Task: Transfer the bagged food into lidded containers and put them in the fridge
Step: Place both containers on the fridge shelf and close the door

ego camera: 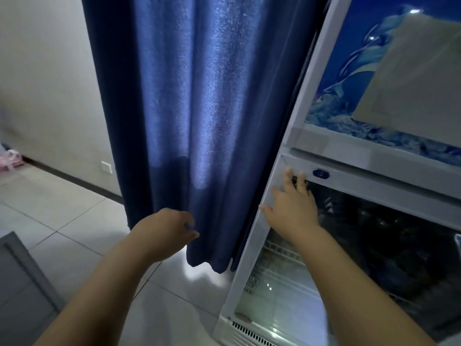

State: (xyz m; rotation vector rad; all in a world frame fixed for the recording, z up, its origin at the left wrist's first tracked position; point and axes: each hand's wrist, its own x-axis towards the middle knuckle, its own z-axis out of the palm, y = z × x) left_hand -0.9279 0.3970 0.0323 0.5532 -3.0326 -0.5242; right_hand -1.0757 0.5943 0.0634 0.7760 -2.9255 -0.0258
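At far left a grey cabinet (22, 278) corner juts into view over the tiled floor (82, 221), with one white socket (106, 167) low on the wall (50, 83) and something pink, too blurred to name, at the edge. The left hand (167, 228) hangs just beside the hem of the blue curtain (199, 108); its fingers are curled loosely inward, and whether they pinch the cloth or only brush it I cannot tell. The curtain hangs right against the side of the fridge (294, 138).

The right hand (291, 208) lies flat on the top left corner of the fridge's glass door (361, 245), fingers spread, the tips reaching the frame just beside a small blue badge (321, 174). Neither hand carries anything.

The bagged food and the lidded containers are nowhere in view. Wire shelves show dimly behind the glass, but reflections hide what sits on them.

Risks, as I judge them: the curtain hem could catch in the door seam as it swings, since it hangs so close; and a flat palm on glass gives little purchase, so the hand may slip rather than move the door.

Count: two hands, one curtain, one fridge, one glass door, one badge, one socket, no containers, no bags.
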